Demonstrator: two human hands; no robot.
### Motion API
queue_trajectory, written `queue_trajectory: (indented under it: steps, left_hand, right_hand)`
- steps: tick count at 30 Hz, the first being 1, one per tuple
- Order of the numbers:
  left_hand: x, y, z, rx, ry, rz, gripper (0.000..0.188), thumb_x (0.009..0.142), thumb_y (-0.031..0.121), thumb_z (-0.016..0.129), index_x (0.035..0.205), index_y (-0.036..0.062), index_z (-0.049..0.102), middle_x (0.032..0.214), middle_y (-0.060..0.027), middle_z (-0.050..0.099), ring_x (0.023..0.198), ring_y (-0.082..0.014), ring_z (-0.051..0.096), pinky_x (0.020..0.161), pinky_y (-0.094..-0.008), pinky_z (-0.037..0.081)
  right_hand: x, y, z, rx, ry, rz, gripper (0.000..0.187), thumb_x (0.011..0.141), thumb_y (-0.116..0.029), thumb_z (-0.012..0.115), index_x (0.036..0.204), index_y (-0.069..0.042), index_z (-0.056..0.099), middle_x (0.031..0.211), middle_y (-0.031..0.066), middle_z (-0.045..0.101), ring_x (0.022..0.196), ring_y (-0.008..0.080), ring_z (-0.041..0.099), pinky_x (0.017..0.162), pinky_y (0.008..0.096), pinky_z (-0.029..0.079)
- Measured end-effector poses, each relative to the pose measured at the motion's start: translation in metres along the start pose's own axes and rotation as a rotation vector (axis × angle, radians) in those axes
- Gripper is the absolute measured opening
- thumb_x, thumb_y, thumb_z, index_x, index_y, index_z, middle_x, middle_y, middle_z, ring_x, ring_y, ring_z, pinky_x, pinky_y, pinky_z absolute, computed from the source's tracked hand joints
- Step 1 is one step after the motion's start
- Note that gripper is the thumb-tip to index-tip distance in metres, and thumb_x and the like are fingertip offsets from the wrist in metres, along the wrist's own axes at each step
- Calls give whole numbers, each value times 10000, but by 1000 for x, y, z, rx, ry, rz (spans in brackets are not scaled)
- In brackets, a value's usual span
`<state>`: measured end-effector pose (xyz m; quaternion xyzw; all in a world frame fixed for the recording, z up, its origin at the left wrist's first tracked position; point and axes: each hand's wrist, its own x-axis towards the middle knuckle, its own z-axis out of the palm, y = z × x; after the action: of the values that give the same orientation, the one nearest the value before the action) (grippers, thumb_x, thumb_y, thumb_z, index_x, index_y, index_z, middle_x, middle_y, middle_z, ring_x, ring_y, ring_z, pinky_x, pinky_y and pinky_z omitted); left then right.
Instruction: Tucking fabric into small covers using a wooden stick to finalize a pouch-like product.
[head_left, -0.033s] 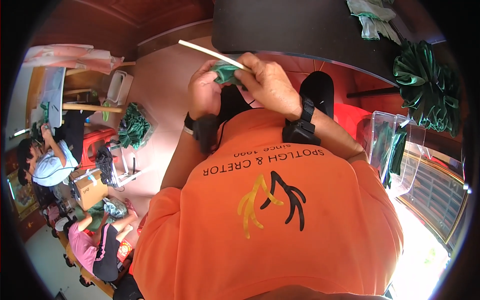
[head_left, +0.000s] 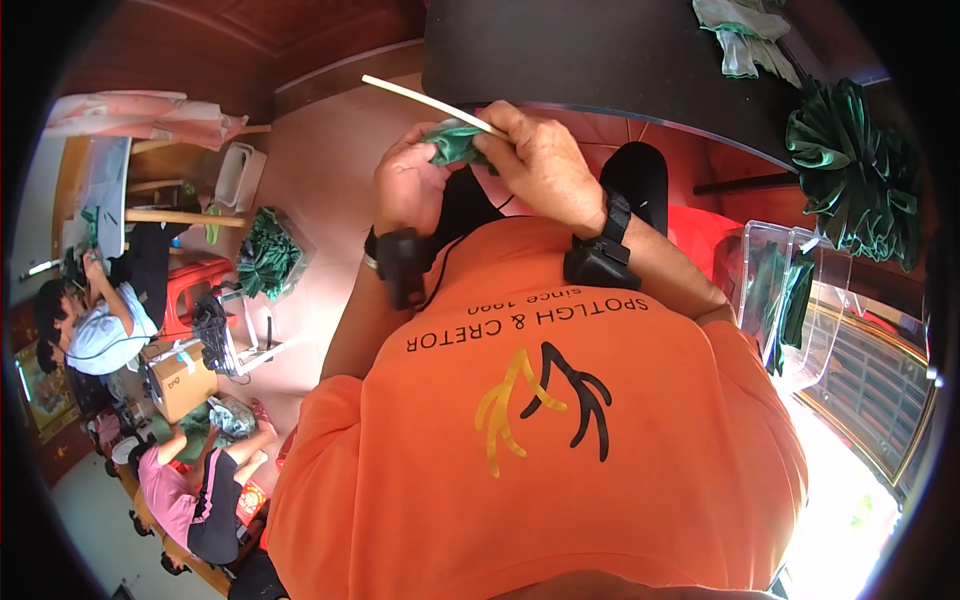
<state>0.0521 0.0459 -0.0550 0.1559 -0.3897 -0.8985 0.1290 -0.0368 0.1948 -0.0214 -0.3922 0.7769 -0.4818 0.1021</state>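
Just in front of my body, both hands work close together over my lap. A bunched piece of green fabric (head_left: pixel 455 143) is pinched in the fingers of my left hand (head_left: pixel 408 180). My right hand (head_left: pixel 548 168) is closed around the lower end of a thin, pale stick (head_left: pixel 420 98), which slants up and to the left across the top of the fabric. The right fingertips also touch the fabric's right edge. How the stick meets the cloth beneath the fingers is hidden.
Beyond my hands is a dark table (head_left: pixel 600 55), with pale green cloth pieces (head_left: pixel 742 38) and a big pleated green bundle (head_left: pixel 855 170) at its right. Clear plastic boxes (head_left: pixel 765 240) stand right. Leftward are another green bundle (head_left: pixel 268 250), a cardboard box (head_left: pixel 182 380) and two seated people.
The stick's free end has shifted very slightly up and to the right. My left wrist has turned a little; both grips look the same.
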Motion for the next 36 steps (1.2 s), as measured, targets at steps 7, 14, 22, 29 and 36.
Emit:
queue_trajectory:
  steps: [7, 14, 22, 29, 36]
  left_hand:
    - [-14, 13, 15, -70, -411, -69, 356, 851, 100, 462, 1186, -18, 491, 1184, -164, 539, 1102, -284, 516, 963, -419, 399]
    - [-14, 27, 38, 890, -347, 66, 237, 876, 165, 548, 825, -60, 603, 1117, -45, 521, 914, -123, 491, 782, -269, 405]
    - [7, 48, 32, 487, -266, 32, 163, 762, 64, 492, 914, 7, 477, 977, -161, 590, 817, -226, 604, 717, -291, 475]
    - [18, 72, 16, 444, -303, 181, 361, 646, 14, 428, 985, -26, 543, 923, -132, 608, 902, -213, 600, 846, -301, 447]
    - [23, 90, 20, 584, -345, 150, 468, 597, 28, 402, 1043, -47, 521, 952, -188, 644, 921, -231, 593, 879, -305, 426]
  right_hand:
    - [2, -5, -11, -75, 111, -73, 40, 839, -115, 570, 857, -81, 580, 710, 92, 624, 612, 299, 604, 554, 380, 486]
    - [14, 0, -21, -141, 220, -306, 72, 795, -100, 611, 864, -92, 595, 751, 60, 606, 655, 265, 610, 557, 357, 494]
    - [5, -10, -27, 60, 186, -276, 114, 785, -112, 656, 886, -62, 638, 817, 80, 629, 689, 251, 625, 612, 318, 503]
    - [-7, -8, -69, -43, 76, -174, 191, 894, -160, 562, 1002, -25, 641, 723, 94, 586, 583, 248, 555, 561, 323, 460]
    - [-20, -2, -64, -113, 80, -82, 159, 868, -131, 589, 987, -56, 664, 781, 95, 636, 587, 211, 593, 539, 303, 474]
